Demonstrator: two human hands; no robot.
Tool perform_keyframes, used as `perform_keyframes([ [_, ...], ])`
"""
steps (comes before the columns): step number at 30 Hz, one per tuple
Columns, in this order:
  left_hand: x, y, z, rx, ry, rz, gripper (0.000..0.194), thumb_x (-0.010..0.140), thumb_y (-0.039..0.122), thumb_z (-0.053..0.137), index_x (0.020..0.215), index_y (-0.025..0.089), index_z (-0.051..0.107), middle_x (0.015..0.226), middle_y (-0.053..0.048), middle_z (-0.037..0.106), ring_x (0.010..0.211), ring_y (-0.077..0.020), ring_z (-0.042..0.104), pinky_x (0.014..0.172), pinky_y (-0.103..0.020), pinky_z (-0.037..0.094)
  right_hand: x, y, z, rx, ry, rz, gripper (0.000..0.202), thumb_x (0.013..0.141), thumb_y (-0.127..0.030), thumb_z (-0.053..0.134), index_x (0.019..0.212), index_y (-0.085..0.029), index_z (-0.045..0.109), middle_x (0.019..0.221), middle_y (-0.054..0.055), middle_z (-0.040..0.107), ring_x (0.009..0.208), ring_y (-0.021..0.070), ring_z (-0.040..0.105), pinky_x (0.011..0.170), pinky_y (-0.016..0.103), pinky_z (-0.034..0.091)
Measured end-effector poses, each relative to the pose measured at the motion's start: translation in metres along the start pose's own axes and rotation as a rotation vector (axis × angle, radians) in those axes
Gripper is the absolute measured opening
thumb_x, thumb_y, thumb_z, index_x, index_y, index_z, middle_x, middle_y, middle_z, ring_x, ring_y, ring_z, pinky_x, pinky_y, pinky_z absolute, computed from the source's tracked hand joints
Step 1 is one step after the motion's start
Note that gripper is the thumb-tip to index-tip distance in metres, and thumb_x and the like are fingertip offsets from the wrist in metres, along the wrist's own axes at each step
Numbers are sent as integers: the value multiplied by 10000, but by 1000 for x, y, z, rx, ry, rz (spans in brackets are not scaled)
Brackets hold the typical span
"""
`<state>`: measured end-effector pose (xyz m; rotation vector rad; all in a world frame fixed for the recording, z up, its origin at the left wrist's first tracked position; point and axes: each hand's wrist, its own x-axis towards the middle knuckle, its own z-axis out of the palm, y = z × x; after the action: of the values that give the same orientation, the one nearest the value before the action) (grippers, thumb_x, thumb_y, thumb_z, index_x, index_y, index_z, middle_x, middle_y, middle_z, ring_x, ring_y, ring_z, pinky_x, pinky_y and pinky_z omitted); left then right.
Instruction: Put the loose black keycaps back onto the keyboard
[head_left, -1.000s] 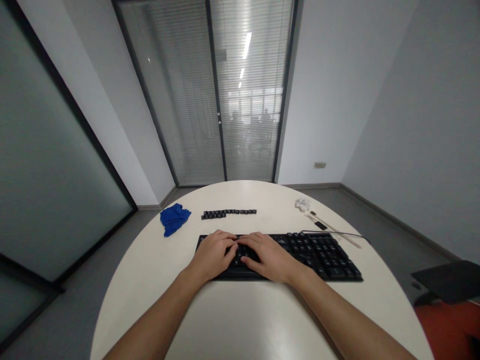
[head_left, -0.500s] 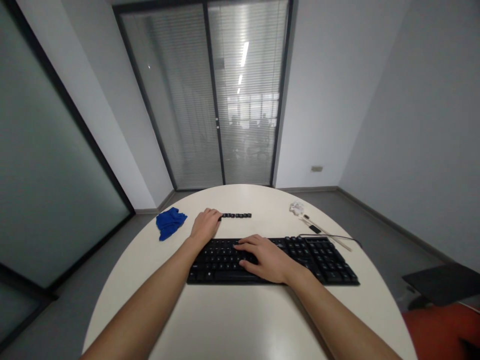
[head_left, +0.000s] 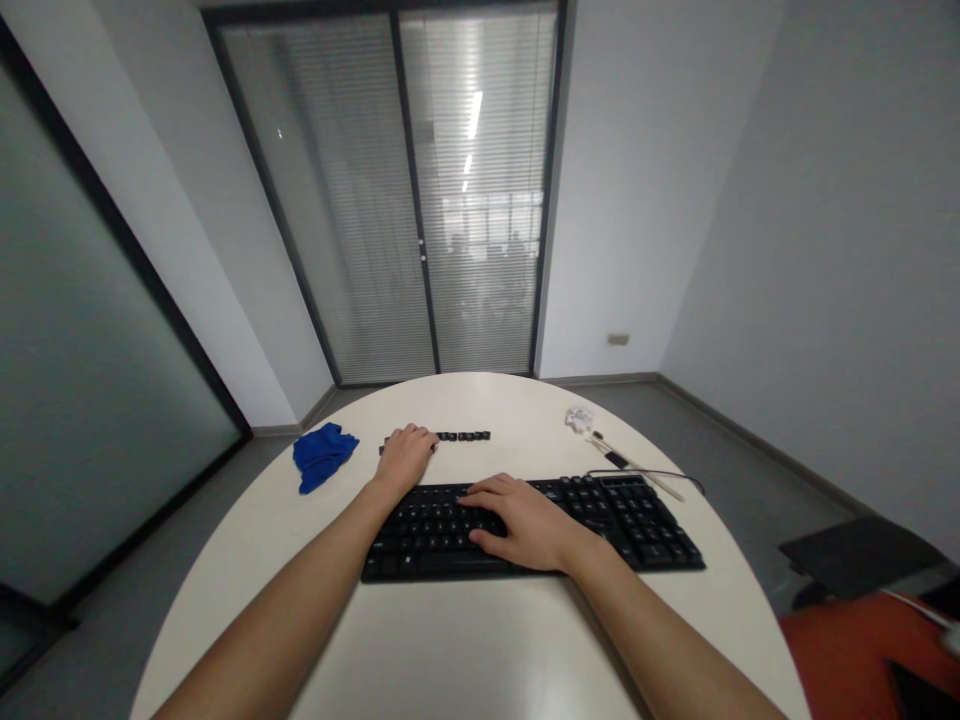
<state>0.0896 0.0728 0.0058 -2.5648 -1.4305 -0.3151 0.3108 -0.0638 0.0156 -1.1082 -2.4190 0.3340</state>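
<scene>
A black keyboard (head_left: 637, 520) lies across the table, with the letters on its keys too small to read. My right hand (head_left: 525, 525) rests on its middle, fingers and thumb spread over the keys. Beyond the keyboard's upper left edge, my left hand (head_left: 406, 458) reaches down among small black keycaps (head_left: 465, 436) lying in a row. Its fingers are close together and bent down; the back of the hand hides what they pinch, if anything. A few keycaps show on both sides of that hand.
A crumpled blue cloth (head_left: 324, 455) lies on the left of the round white table (head_left: 420, 650). At the right are a small clear crumpled piece (head_left: 578, 418), thin sticks with a dark part (head_left: 616, 459) and the keyboard cable (head_left: 682, 474). A red chair (head_left: 840, 650) stands at lower right.
The camera has turned slightly, so the scene sits a little further left. My left hand has shifted slightly left along the keycap row, uncovering keycaps on its left side. My right hand stays on the keyboard.
</scene>
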Motion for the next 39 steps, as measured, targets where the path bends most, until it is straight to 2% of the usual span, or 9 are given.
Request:
perform_keyframes([
  [3, -14, 9, -12, -112, 62, -12, 244, 917, 157, 588, 1127, 217, 697, 1142, -73, 710, 1095, -264, 603, 917, -377, 462, 0, 1, 0, 0, 0, -1, 437, 879, -338, 651, 1298, -216, 647, 1243, 100, 663, 1155, 268, 576, 1036, 422, 449],
  [5, -28, 15, -20, -293, 124, -47, 231, 913, 162, 595, 1112, 217, 697, 1139, -52, 713, 1074, -239, 625, 937, -362, 470, 1, 0, 1, 0, -4, -1, 435, 874, -330, 654, 1293, -211, 649, 1229, 99, 667, 1145, 267, 578, 1034, 420, 449],
  [7, -43, 20, -25, -472, 136, -67, 207, 912, 178, 596, 1084, 219, 703, 1102, -35, 723, 1014, -209, 651, 941, -340, 482, 2, -1, 1, -3, -4, 2, 430, 869, -320, 655, 1284, -205, 651, 1217, 99, 670, 1138, 266, 580, 1028, 417, 449],
  [12, -74, 25, -18, -739, 99, -124, 186, 886, 196, 619, 1034, 220, 728, 1079, -34, 741, 1019, -209, 661, 957, -338, 495, 4, -4, -1, -14, 2, 3, 409, 870, -311, 651, 1262, -194, 651, 1191, 98, 675, 1124, 266, 577, 1017, 420, 451],
  [18, -84, 25, -9, -759, 69, -83, 192, 886, 198, 637, 1042, 234, 743, 1085, -29, 747, 1066, -226, 644, 1002, -374, 467, 4, -4, 1, -16, 16, -7, 393, 871, -297, 646, 1252, -200, 641, 1187, 93, 673, 1118, 264, 570, 1018, 428, 448],
  [25, -84, 25, -12, -772, 58, -31, 177, 893, 196, 636, 1002, 248, 765, 1054, -15, 760, 1028, -212, 657, 984, -356, 471, 6, -8, 2, -35, 5, 9, 396, 852, -278, 652, 1237, -187, 646, 1173, 92, 676, 1115, 271, 563, 1013, 428, 447],
  [39, -88, 29, -14, -767, 6, -36, 207, 908, 216, 589, 1011, 252, 764, 1081, -20, 753, 1043, -214, 655, 992, -351, 474, 5, -14, 1, -41, -29, -9, 369, 861, -318, 664, 1209, -195, 671, 1116, 99, 688, 1074, 267, 584, 987, 417, 471],
])
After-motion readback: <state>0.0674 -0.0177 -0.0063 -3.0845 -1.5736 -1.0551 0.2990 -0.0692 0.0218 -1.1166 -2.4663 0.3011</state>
